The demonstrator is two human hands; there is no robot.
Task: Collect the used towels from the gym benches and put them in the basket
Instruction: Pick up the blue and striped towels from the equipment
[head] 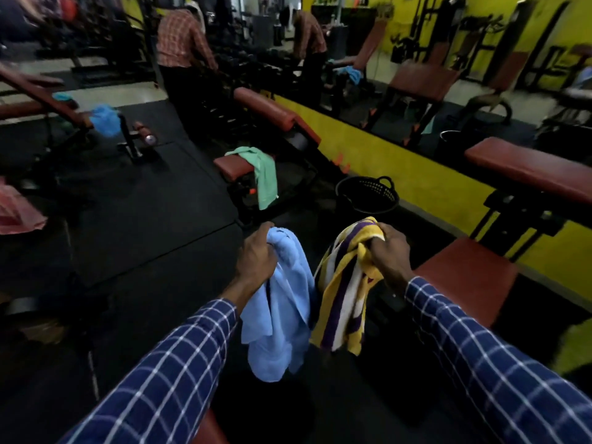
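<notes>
My left hand (254,256) grips a light blue towel (282,309) that hangs down from it. A yellow, white and purple striped towel (346,290) hangs from my right hand (389,251), which is closed on its top. Both hands are raised side by side, just short of a black perforated basket (368,193) that stands on the floor by the yellow wall base. A green towel (262,171) drapes over the seat of a red bench (234,165) left of the basket. A bright blue towel (104,118) lies on a bench at the far left.
A red bench seat (464,277) stands close on my right, with another red pad (528,168) above it. A mirror runs along the yellow wall (400,168). A person in a checked shirt (182,40) bends over a dumbbell rack at the back. A pink cloth (16,213) lies at the left edge.
</notes>
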